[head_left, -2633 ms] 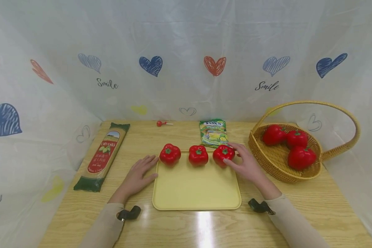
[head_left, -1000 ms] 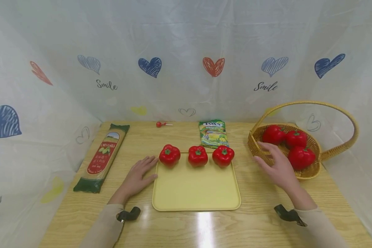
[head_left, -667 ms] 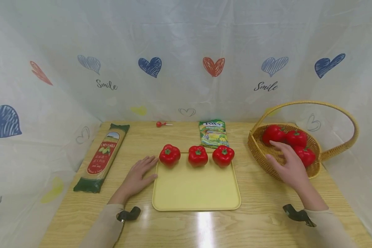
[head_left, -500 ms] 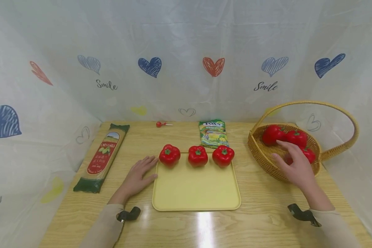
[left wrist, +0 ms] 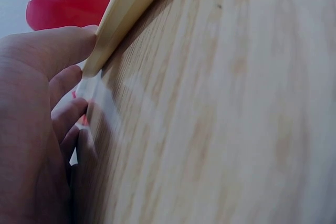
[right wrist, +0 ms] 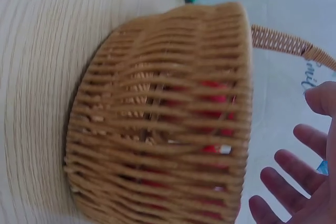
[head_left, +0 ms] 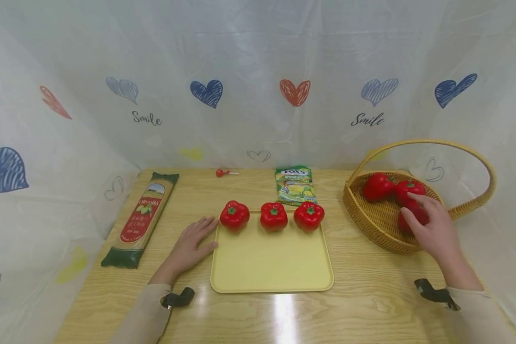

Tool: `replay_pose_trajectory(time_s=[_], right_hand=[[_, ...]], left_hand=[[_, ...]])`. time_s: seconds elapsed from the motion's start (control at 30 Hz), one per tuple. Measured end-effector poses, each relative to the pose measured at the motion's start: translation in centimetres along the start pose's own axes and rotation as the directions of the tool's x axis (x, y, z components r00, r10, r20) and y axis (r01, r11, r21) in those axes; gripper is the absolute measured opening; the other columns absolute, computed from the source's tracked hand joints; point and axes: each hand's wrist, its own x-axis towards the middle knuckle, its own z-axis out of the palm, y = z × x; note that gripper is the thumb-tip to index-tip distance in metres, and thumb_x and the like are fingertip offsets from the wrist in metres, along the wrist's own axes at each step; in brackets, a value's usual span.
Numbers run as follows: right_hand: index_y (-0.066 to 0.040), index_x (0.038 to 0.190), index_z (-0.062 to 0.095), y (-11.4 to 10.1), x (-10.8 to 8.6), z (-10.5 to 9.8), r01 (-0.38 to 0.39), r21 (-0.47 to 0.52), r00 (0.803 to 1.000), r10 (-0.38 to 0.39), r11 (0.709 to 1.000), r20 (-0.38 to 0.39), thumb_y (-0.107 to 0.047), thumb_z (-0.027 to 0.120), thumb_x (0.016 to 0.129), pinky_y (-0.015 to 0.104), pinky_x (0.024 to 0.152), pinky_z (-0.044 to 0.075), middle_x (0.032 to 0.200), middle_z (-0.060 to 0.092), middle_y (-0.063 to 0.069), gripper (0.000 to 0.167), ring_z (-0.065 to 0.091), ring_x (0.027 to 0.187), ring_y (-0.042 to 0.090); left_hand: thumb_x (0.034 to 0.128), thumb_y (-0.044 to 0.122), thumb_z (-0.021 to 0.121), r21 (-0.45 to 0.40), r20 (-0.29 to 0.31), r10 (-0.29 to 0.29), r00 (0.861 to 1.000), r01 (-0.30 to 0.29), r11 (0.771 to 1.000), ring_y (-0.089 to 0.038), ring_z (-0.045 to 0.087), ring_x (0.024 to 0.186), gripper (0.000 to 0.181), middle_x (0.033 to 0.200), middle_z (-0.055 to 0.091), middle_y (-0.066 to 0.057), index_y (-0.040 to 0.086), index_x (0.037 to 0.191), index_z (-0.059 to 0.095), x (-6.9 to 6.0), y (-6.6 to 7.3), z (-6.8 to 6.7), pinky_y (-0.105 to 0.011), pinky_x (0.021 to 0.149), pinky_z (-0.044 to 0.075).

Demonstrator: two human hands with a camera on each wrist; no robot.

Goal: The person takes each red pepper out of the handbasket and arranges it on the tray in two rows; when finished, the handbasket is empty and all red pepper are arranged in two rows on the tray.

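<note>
My left hand (head_left: 193,243) lies flat on the table at the left side of the yellow tray (head_left: 272,265). In the left wrist view its thumb (left wrist: 79,43) touches the tray's rim. Three red bell peppers stand in a row along the tray's far edge: a left one (head_left: 234,216), a middle one (head_left: 274,217) and a right one (head_left: 309,216). Over the wicker basket (head_left: 371,224) hovers my right hand (head_left: 436,229), fingers spread, beside the nearest bell pepper (head_left: 410,217), which it partly hides. Two more peppers, a left one (head_left: 377,187) and a back one (head_left: 408,190), lie behind.
A pack of spaghetti (head_left: 144,215) lies at the left. Toward the back are a red lollipop (head_left: 220,173) and a green Fox's candy bag (head_left: 295,185), just behind the tray. The basket's tall handle (head_left: 430,142) arches over its right side. A plastic curtain (head_left: 249,57) hangs behind the table.
My right hand has left the right pepper on the tray and moved rightward over the basket to its nearest pepper. My left hand and the tray's peppers have stayed put.
</note>
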Motion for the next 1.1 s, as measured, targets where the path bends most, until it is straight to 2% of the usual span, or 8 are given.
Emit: replay_pose_trajectory(time_s=[0.27, 0.47, 0.6, 0.87, 1.1], right_hand=[[0.004, 0.141, 0.054, 1.2, 0.3, -0.3, -0.041, -0.057, 0.999, 0.041, 0.998, -0.012, -0.020, 0.062, 0.101, 0.076, 0.107, 0.027, 0.140, 0.046, 0.038, 0.047, 0.036, 0.127, 0.059], [0.007, 0.145, 0.046, 1.9, 0.7, -0.3, -0.101, -0.107, 0.994, 0.105, 0.989, 0.038, -0.023, 0.061, 0.102, 0.080, 0.100, 0.030, 0.141, 0.040, 0.040, 0.054, 0.034, 0.127, 0.061], [0.008, 0.148, 0.040, 2.3, 0.9, -0.2, -0.118, -0.136, 0.989, 0.129, 0.984, 0.077, -0.024, 0.060, 0.102, 0.081, 0.101, 0.029, 0.144, 0.035, 0.042, 0.060, 0.032, 0.130, 0.063], [0.011, 0.151, 0.031, 2.7, 1.4, 0.2, -0.163, -0.165, 0.978, 0.182, 0.973, 0.107, -0.027, 0.058, 0.102, 0.080, 0.104, 0.027, 0.149, 0.026, 0.044, 0.067, 0.026, 0.135, 0.064], [0.014, 0.150, 0.028, 2.9, 1.9, 0.5, -0.160, -0.170, 0.977, 0.181, 0.972, 0.115, -0.023, 0.059, 0.100, 0.080, 0.102, 0.029, 0.148, 0.026, 0.044, 0.070, 0.027, 0.133, 0.063]], left_hand=[[0.0991, 0.038, 0.064, -0.005, 0.002, -0.005, 1.000, 0.005, 1.000, -0.035, 0.025, 0.152, 0.065, 0.162, 0.037, -0.010, 0.015, 0.156, 0.044, 0.0, 0.0, 0.0, -0.054, 0.125, 0.012], [0.0991, 0.039, 0.065, -0.004, -0.001, -0.006, 1.000, 0.006, 1.000, -0.035, 0.025, 0.152, 0.065, 0.162, 0.037, -0.010, 0.015, 0.156, 0.044, 0.0, 0.0, 0.0, -0.054, 0.125, 0.012], [0.0992, 0.039, 0.064, -0.003, -0.001, -0.006, 1.000, 0.006, 1.000, -0.034, 0.025, 0.152, 0.065, 0.162, 0.037, -0.010, 0.016, 0.156, 0.044, 0.0, 0.0, 0.0, -0.054, 0.125, 0.012], [0.0994, 0.040, 0.064, 0.004, -0.003, -0.002, 1.000, 0.002, 1.000, -0.035, 0.026, 0.152, 0.065, 0.162, 0.038, -0.010, 0.016, 0.156, 0.043, 0.0, 0.0, 0.0, -0.054, 0.125, 0.012], [0.0997, 0.040, 0.063, 0.001, 0.000, -0.002, 1.000, 0.002, 1.000, -0.035, 0.024, 0.152, 0.065, 0.162, 0.037, -0.009, 0.016, 0.157, 0.043, 0.0, 0.0, 0.1, -0.054, 0.125, 0.012]])
